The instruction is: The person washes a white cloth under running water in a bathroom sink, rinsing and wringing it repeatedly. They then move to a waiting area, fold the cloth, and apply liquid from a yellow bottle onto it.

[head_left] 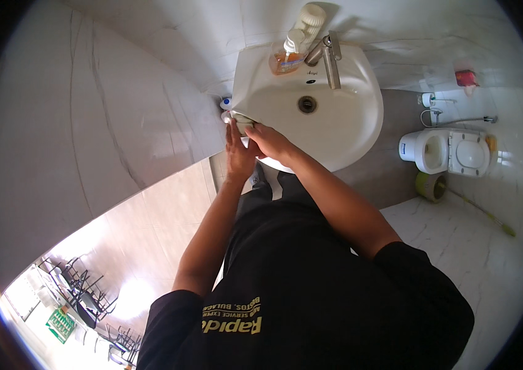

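At the left front rim of the white sink (348, 148), both of my hands are together on a pale, crumpled, cloth-like thing (244, 125). Its exact kind does not show. My left hand (238, 155) presses against its near left side, fingers pointing up along it. From the right, my right hand (269, 142) grips it with the thumb on top and the other fingers mostly hidden beneath. The metal faucet (332, 65) stands beyond, over the basin, and no water is seen running from it.
A pump bottle of amber liquid (285, 60) and a cream bottle (309, 20) stand behind the basin. A blue-and-white container (226, 103) is by the sink's left side. At right are a toilet (432, 152), a green bucket (429, 187) and a long-handled tool (483, 213).
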A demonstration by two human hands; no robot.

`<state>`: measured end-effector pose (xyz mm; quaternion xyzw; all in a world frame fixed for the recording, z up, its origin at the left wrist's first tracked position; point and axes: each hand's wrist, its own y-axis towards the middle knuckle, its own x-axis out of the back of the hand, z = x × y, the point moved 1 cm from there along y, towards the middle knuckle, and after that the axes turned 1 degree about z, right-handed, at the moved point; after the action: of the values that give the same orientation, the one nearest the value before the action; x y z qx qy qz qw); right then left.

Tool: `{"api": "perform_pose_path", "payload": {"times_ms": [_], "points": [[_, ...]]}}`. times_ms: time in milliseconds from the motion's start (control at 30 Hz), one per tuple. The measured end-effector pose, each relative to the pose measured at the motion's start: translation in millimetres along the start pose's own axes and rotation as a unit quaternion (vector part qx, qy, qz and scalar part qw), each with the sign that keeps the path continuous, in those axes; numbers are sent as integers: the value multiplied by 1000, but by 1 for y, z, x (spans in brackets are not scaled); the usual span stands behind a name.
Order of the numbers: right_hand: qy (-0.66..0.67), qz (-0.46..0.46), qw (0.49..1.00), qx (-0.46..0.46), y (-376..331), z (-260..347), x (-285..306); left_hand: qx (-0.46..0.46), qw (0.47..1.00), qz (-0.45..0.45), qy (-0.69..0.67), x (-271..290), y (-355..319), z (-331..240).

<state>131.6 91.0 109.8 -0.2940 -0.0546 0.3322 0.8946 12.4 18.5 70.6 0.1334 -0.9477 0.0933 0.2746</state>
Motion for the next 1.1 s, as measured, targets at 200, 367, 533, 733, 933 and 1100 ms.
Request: {"api": "perform_pose_path", "payload": {"times_ms": [200,367,533,733,933,1100], "points": [[60,16,996,-61,-68,-11,46,10,993,-45,105,-34,63,2],[66,-31,993,-93,-119,-27,88,-14,975,-9,221,-37,132,-41],[59,-32,993,-97,-127,-39,90,-207,944,-14,256,-52,199,-45],[59,-56,996,-41,-130,-37,89,-129,967,-2,221,-55,175,-56],[-172,-258,937,163,-88,38,105,-41,939,-4,342,-36,156,-74],[-250,-335,888,189,-77,113,83,4,969,15,247,-27,149,-84]]}}
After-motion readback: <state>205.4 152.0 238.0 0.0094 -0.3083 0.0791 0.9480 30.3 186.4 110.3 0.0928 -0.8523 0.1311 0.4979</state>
